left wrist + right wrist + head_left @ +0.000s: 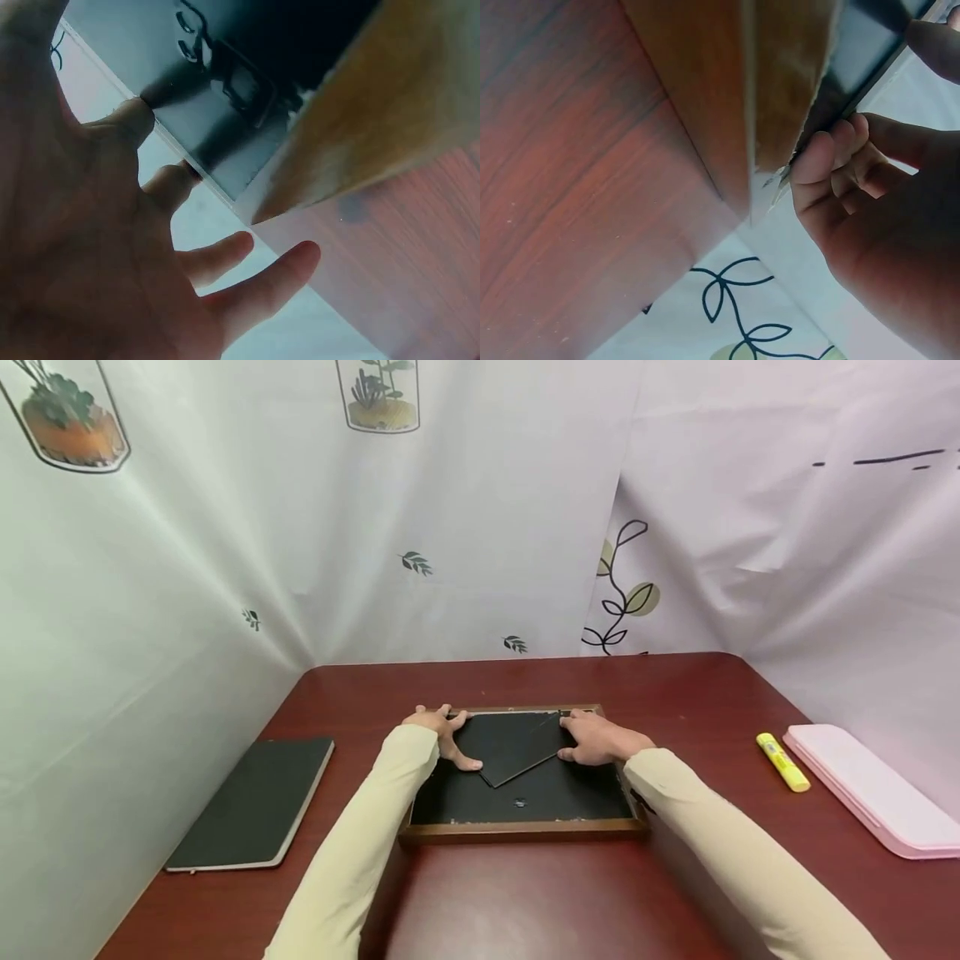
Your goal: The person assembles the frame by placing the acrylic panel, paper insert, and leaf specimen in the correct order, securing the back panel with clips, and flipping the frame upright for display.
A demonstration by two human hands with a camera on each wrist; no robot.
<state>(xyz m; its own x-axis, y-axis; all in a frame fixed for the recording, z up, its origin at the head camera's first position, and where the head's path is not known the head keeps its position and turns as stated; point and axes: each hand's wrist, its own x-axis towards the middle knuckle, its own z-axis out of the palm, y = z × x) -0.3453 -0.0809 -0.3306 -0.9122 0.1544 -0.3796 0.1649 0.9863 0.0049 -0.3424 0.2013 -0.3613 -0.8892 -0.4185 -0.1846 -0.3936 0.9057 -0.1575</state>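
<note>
A brown wooden picture frame lies back side up on the table, a black backing board within it. Diagonal edges on the board outline a stand-like flap. My left hand is at the far left corner, fingers spread, thumb on the black surface. In the left wrist view, two fingertips touch the board's edge near a metal hanger. At the far right corner, my right hand has its fingers curled at the black board's edge, pinching it in the right wrist view; its thumb contact is partly hidden.
A dark notebook lies on the left of the reddish-brown table. To the right are a yellow highlighter-like tube and a pink case. White printed cloth hangs behind and beside the table.
</note>
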